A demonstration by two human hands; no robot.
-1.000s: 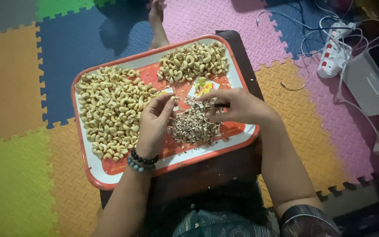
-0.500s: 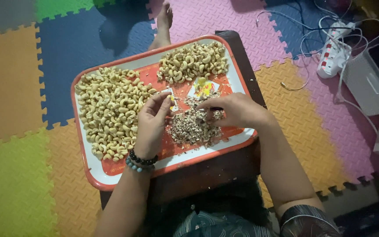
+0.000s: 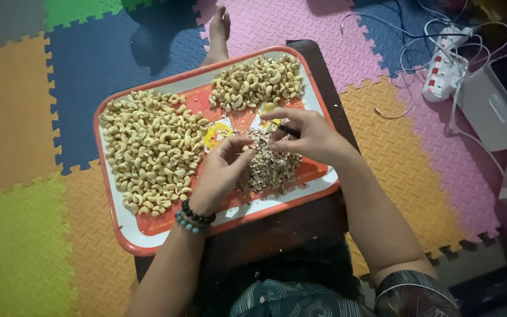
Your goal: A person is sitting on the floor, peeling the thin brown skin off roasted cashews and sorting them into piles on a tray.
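Compared with half a second ago, the right hand [image 3: 309, 136] has lifted slightly off the husk pile [image 3: 270, 167] and drawn closer to the left hand [image 3: 221, 173], and the view has shifted a little; the tray [image 3: 125, 226] and nut heaps lie as before. Left hand: forearm comes up from the lower edge, wrist with bead bracelets [image 3: 193, 217] over the tray's near rim, palm turned inward, fingers curled with thumb and forefinger pinched on a small cashew [image 3: 245, 147], barely visible. Right hand: reaches in from the right, fingers bent and closed round a thin dark tool [image 3: 289, 130], its tip pointing toward the left fingertips; the two hands nearly touch above the pile. Large heap of cashews [image 3: 151, 149] fills the tray's left half; smaller heap [image 3: 258, 82] lies at the far right corner; husk pile sits at the near right, just under the hands. Tray rests on a dark table [image 3: 324, 64], overhanging it at the left; the table edge shows along the right and near sides. A bare foot [image 3: 218, 35] lies on the foam mat [image 3: 24, 117] beyond the tray; a power strip [image 3: 444, 73] with cables lies well apart at the right.
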